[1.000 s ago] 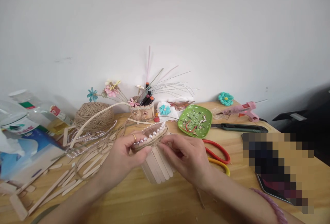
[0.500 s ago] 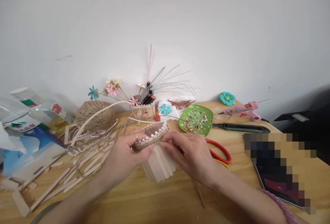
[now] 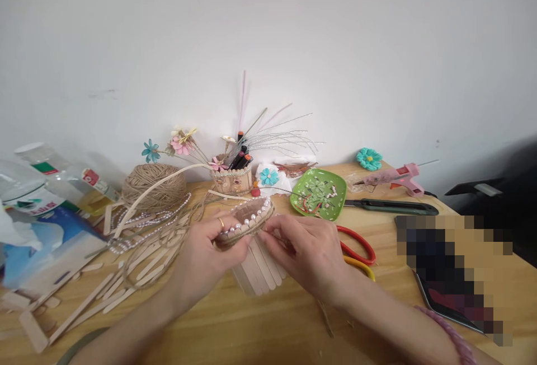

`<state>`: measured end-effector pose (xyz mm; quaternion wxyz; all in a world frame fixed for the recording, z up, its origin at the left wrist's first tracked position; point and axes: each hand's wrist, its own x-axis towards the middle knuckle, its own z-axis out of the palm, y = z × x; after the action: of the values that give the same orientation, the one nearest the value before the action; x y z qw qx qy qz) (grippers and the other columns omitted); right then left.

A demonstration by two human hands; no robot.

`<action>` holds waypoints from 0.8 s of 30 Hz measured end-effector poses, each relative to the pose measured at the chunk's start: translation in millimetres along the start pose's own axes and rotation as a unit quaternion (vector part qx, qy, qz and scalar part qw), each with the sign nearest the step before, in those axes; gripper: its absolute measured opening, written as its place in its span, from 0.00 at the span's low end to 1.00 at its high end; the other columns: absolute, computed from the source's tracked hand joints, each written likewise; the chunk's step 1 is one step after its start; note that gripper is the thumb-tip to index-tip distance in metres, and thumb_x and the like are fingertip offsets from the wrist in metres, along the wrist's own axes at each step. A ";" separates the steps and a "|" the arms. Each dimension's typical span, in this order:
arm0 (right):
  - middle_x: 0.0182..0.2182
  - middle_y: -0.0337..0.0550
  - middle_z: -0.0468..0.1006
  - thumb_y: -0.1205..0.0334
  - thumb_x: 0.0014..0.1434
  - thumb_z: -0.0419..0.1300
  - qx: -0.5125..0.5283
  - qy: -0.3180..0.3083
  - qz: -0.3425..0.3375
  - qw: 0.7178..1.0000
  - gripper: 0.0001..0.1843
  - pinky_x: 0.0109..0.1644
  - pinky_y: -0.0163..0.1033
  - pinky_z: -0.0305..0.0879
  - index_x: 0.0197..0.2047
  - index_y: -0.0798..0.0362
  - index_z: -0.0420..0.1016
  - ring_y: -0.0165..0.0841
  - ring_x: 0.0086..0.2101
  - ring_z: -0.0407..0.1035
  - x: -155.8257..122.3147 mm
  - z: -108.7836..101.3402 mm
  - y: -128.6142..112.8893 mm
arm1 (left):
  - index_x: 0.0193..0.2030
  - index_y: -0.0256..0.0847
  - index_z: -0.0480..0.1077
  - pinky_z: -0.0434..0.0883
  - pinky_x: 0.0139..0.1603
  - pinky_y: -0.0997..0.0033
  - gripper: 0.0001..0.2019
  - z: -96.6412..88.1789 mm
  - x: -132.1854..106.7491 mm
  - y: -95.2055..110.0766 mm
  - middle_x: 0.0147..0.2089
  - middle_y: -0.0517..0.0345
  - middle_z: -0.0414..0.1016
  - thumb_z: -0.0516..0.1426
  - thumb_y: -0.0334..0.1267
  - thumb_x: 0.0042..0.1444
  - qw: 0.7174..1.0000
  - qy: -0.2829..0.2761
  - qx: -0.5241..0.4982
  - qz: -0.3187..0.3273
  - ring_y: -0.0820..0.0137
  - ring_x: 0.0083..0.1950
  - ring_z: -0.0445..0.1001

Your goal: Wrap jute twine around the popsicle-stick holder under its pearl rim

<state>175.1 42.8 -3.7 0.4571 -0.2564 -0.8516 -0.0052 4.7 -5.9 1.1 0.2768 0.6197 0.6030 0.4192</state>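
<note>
At the left, loose wooden sticks (image 3: 145,267) and a ball of jute (image 3: 153,188) lie on the table (image 3: 210,331). Next, the left hand (image 3: 212,247) has its fingers closed on the near-left side of a stick container (image 3: 260,267), thumb against the outside just under the rim. The container is in front of the person, between both hands, its mouth tilted; whether its base touches the table I cannot tell. It looks light and stiff, so little force should steady it. The pearl beads (image 3: 238,227) along its rim look smooth and liable to come off under a hard squeeze; the stick wall below them seems the safer hold. The twine (image 3: 246,234) wrapped beneath the rim should be soft, grippy and quick to slacken. At its right, the right hand (image 3: 310,253) has thumb and forefinger pinched together on that twine. Further right lie scissors (image 3: 356,246), handles showing.
</note>
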 end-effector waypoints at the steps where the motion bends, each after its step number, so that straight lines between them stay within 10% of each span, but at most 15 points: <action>1: 0.14 0.30 0.63 0.64 0.59 0.54 0.008 -0.002 -0.001 1.000 0.10 0.20 0.29 0.48 0.27 0.54 0.68 0.22 0.16 0.54 0.2 -0.4 0.2 | 0.18 0.39 0.61 0.56 0.26 0.75 0.11 0.6 -0.2 0.2 0.22 0.64 0.55 0.55 0.36 0.49 1.000 0.005 0.001 0.006 0.75 0.26 0.57; 11: 0.19 0.34 0.66 0.63 0.64 0.46 0.171 0.003 0.111 0.979 0.12 0.25 0.29 0.55 0.32 0.55 0.68 0.23 0.19 0.60 4.0 -15.8 12.2 | 0.17 0.41 0.58 0.58 0.29 0.72 0.12 -3.1 2.7 3.8 0.21 0.64 0.55 0.56 0.34 0.46 0.995 0.064 -0.002 0.075 0.72 0.27 0.57; 19: 0.17 0.36 0.68 0.68 0.61 0.52 0.111 -0.010 -0.166 0.980 0.08 0.22 0.33 0.52 0.32 0.60 0.71 0.25 0.18 0.57 -2.0 -7.1 -5.0 | 0.17 0.42 0.58 0.59 0.49 0.64 0.12 -7.0 -0.2 6.2 0.20 0.67 0.55 0.54 0.32 0.48 0.987 0.097 0.033 0.120 0.73 0.26 0.58; 24: 0.16 0.35 0.67 0.61 0.60 0.54 0.137 -0.010 -0.247 0.959 0.11 0.20 0.35 0.52 0.35 0.60 0.73 0.28 0.18 0.59 -5.9 -2.4 -7.6 | 0.17 0.42 0.59 0.61 0.34 0.71 0.12 -8.8 0.4 -4.1 0.22 0.64 0.57 0.56 0.33 0.48 0.991 0.089 -0.025 0.100 0.71 0.28 0.60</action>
<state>176.3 33.1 -5.2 0.4641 0.0267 -0.8854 0.0013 -4.9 -6.4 2.1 0.1942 0.6296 0.5498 0.5134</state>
